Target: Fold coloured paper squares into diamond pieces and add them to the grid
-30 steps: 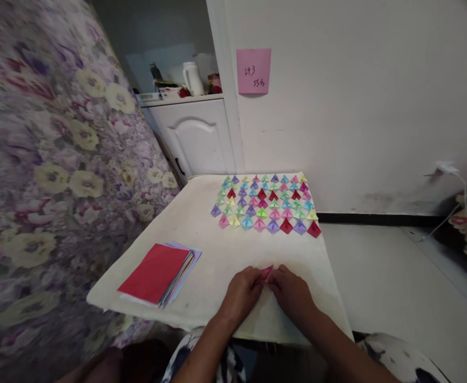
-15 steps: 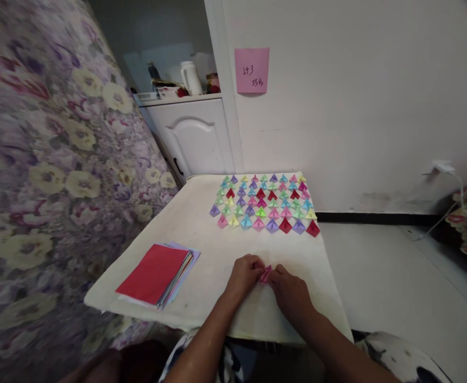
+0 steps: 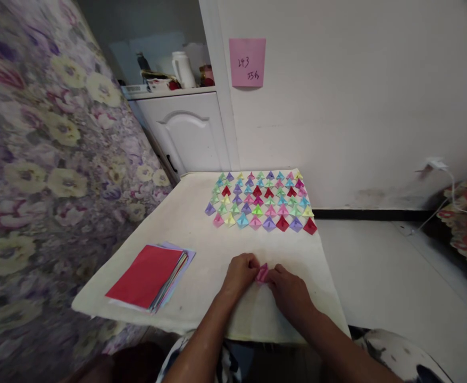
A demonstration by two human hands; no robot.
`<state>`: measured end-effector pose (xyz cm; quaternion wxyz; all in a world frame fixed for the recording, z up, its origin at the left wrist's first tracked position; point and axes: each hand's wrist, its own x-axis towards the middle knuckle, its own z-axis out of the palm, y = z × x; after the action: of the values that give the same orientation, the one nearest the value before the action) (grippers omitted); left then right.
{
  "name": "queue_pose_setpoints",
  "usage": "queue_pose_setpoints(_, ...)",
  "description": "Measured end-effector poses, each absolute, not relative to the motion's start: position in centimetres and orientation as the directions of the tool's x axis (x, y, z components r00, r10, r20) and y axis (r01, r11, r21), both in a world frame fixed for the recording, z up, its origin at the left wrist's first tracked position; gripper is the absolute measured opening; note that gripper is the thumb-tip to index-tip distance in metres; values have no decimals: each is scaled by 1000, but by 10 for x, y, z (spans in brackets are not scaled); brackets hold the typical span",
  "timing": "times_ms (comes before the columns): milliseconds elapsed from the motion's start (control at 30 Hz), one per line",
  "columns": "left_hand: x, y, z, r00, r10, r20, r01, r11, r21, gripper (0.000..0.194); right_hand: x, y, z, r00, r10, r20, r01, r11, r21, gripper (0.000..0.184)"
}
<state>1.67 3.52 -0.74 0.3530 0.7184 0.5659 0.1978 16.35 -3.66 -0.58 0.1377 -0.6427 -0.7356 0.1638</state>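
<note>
A small folded piece of pink paper [image 3: 262, 273] is pinched between my two hands, low over the near part of the table. My left hand [image 3: 241, 272] grips its left side with curled fingers. On its right side, my right hand [image 3: 290, 290] holds it with fingers closed; those fingertips are partly hidden behind the knuckles. Beyond my hands, several rows of small folded paper pieces [image 3: 257, 210] in red, pink, purple, green, blue and yellow lie on the table. To the left sits a stack of coloured paper sheets [image 3: 146, 275], a red one on top.
The cream-covered table [image 3: 177, 223] meets a white wall and a white cabinet [image 3: 185, 133]. A white jug [image 3: 184, 69] stands on the cabinet shelf. A pink note [image 3: 248, 63] is on the wall. A floral curtain [image 3: 58, 175] hangs at left; a cable [image 3: 452, 191] runs down at right.
The view has shifted slightly, so everything appears a little further left. Both hands still hold the pink paper, and slightly more of it shows between the fingers.
</note>
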Motion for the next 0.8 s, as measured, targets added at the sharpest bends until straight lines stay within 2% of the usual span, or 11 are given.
queue_pose_setpoints(167, 9, 33, -6, 277, 954, -116, 620, -85, 780, 9, 181, -33, 1, -53, 998, 23, 848, 57, -527, 17)
queue_pose_setpoints(267, 3, 30, -4, 268, 956, -120, 590, -65, 805, 11, 186, -31, 2, -33, 999, 14, 854, 36, -520, 13)
queue_pose_setpoints(500, -1, 22, -2, 291, 951, -109, 556, -75, 828, 15, 181, -29, 1, -57, 998, -1, 854, 48, -519, 15)
queue_pose_setpoints(800, -6, 10, 5, 364, 930, -54, 572, -177, 801, 23, 174, -34, -1, -113, 993, 23, 839, 108, -533, 14)
